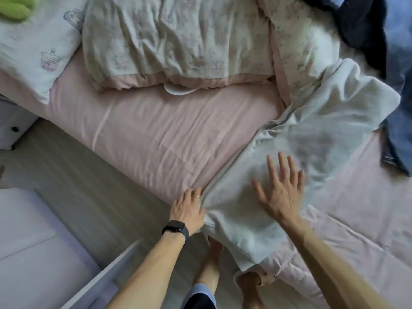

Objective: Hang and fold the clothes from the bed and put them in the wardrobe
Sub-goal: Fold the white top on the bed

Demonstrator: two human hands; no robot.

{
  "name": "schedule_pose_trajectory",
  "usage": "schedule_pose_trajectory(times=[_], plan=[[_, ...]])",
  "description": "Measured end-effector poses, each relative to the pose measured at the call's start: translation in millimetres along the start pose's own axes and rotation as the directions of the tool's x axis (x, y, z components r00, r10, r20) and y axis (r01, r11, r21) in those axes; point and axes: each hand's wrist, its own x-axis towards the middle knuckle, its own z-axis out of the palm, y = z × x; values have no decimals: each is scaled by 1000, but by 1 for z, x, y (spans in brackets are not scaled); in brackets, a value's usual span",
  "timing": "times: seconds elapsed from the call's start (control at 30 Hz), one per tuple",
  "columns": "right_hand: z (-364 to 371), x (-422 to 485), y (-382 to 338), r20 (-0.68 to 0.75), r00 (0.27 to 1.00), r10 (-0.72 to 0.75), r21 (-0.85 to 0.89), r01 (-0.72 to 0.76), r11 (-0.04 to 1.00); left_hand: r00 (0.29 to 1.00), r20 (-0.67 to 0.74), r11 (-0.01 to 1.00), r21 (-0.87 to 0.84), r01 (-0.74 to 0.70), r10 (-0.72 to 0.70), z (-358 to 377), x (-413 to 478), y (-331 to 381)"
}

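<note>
A pale white garment [289,152] lies spread across the corner of the bed with its pink sheet [156,130]. At the bed's edge my left hand [189,210], with a dark watch on its wrist, grips the garment's near corner. My right hand [279,188] lies flat on the cloth with fingers spread, blurred by motion. A heap of blue and dark clothes [392,90] sits at the far right of the bed.
A rumpled floral duvet [178,41] covers the back of the bed, and a white pillow [33,47] lies at the left with a green thing [15,7] above it. White furniture [13,123] stands beside the bed. A white panel [104,275] is at lower left.
</note>
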Motion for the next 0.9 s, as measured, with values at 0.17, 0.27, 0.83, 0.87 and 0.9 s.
schedule_pose_trajectory(times=[0.17, 0.27, 0.83, 0.87, 0.9], plan=[[26, -79, 10, 110, 994, 8, -87, 2, 996, 878, -155, 883, 213, -418, 453, 12, 6, 51], [39, -100, 30, 154, 984, 84, -138, -63, 988, 871, 37, 824, 306, -477, 490, 20, 27, 73], [-35, -50, 77, -25, 934, 355, 114, -350, 930, 878, 67, 813, 351, -465, 474, -94, 81, 180], [-42, -34, 85, -23, 908, 417, 178, -407, 896, 872, -12, 830, 314, -461, 489, -107, 93, 195], [-52, -11, 96, -12, 875, 484, 259, -465, 847, 861, -94, 846, 266, -463, 501, -125, 108, 216]])
